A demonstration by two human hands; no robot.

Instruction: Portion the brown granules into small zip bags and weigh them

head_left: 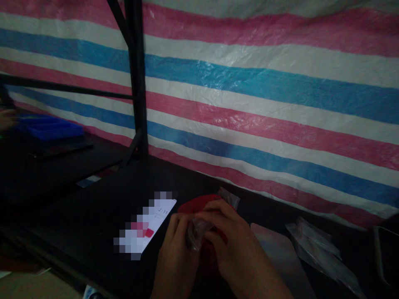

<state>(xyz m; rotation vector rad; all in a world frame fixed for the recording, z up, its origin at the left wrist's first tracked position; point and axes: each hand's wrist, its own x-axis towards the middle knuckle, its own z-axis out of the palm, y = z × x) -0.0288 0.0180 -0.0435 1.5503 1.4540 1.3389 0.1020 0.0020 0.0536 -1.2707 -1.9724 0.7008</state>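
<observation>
Both hands meet over a small clear plastic bag [199, 230]; the left hand [176, 253] has its fingertips closed on the bag's near edge, and the right hand [232, 245] curls over it from the other side, fingers pinched on the film, so the bag is held clamped between the two just above the dark tabletop [93, 224]. Under and behind the fingers lies a red rounded thing [199, 205], perhaps a cloth or a soft case; the dim light does not let me tell which. To work such thin film well, I judge, the pinch should stay light and near the rim, thumbs sliding the layers apart rather than tugging; the film is crinkly, glossy and slack. Just left of the hands lies a flat white card [149, 228], stiff and matt; to the right, more clear bags [314, 245] lie loose; behind runs a woven striped tarpaulin [264, 104], pink, white and blue, creased; a black metal post [137, 79] stands at left.
</observation>
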